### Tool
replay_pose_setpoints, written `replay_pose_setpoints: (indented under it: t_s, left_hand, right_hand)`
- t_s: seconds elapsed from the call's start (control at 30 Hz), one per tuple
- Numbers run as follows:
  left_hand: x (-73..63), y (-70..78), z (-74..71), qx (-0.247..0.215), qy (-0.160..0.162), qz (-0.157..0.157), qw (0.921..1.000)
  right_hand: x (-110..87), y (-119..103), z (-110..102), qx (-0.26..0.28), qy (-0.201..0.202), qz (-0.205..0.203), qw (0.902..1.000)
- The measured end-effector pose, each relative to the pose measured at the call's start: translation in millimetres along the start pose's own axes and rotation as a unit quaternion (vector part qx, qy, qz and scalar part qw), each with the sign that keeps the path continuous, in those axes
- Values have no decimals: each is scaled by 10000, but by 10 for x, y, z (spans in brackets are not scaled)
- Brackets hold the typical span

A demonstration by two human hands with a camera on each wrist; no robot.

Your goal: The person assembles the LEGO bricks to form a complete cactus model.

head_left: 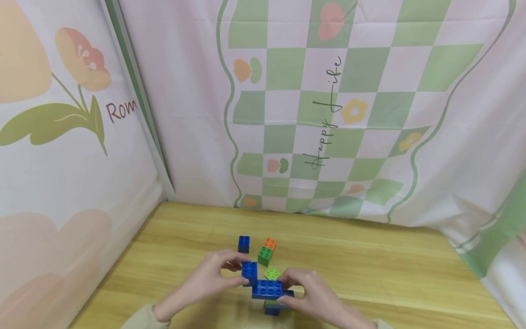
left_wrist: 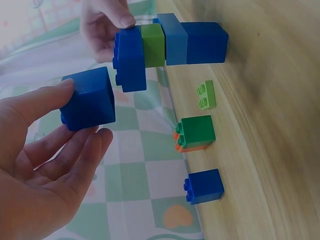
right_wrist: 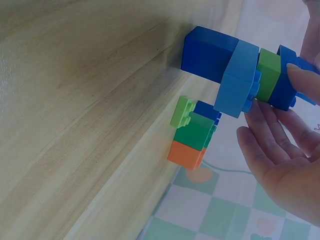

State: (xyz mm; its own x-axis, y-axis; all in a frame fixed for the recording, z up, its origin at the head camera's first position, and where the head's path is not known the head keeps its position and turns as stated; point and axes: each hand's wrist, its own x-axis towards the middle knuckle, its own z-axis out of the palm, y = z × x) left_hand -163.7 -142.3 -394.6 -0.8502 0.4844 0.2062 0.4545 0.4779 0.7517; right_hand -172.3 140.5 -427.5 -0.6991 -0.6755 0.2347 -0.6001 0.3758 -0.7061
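1. Here's the left hand [head_left: 207, 278], grip narrowed on the held brick [head_left: 249, 273], a blue one pinched between thumb and fingers up above the table [head_left: 378, 265].
2. Over to the right hand [head_left: 316, 293]: its grip holds the top brick [head_left: 267, 289] of the tower [left_wrist: 172, 45], thumb on the near side, fingers reaching round the far side.
3. And look how close they are! The held brick sits just beside the top brick, toward the table's left edge, with a slim gap showing from the left wrist.
4. The tower, reading upward: dark blue base brick [left_wrist: 206, 44], light-blue brick [right_wrist: 237, 80], light-green brick [right_wrist: 268, 75], then that dark blue top. It's upright, well forward of the table's back edge.
5. Behind it, the flat lime brick [head_left: 271, 273] lies nearest; farther toward the back edge, green brick [head_left: 265, 256] and orange brick [head_left: 269, 242] touch.
6. Nearest the left edge among the loose ones: the spare brick [head_left: 244, 245], blue.
7. A checked curtain [head_left: 345, 137] hangs along the back edge.
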Motion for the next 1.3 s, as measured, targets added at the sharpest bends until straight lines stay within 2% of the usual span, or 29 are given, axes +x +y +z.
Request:
replay_pose_setpoints:
  t_s: [0.5, 0.77, 1.3]
  left_hand:
    - [-9, -18, 22, -68, -138, 245, 9996]
    - [-10, 4, 19, -101, -244, 74, 9996]
    - [-6, 9, 42, -76, -296, 175, 9994]
  right_hand:
    - [-3, -3, -1, 44, -31, 49, 10000]
    - [-8, -2, 2, 12, -48, 128, 9999]
    - [-10, 6, 15, -53, 42, 43, 10000]
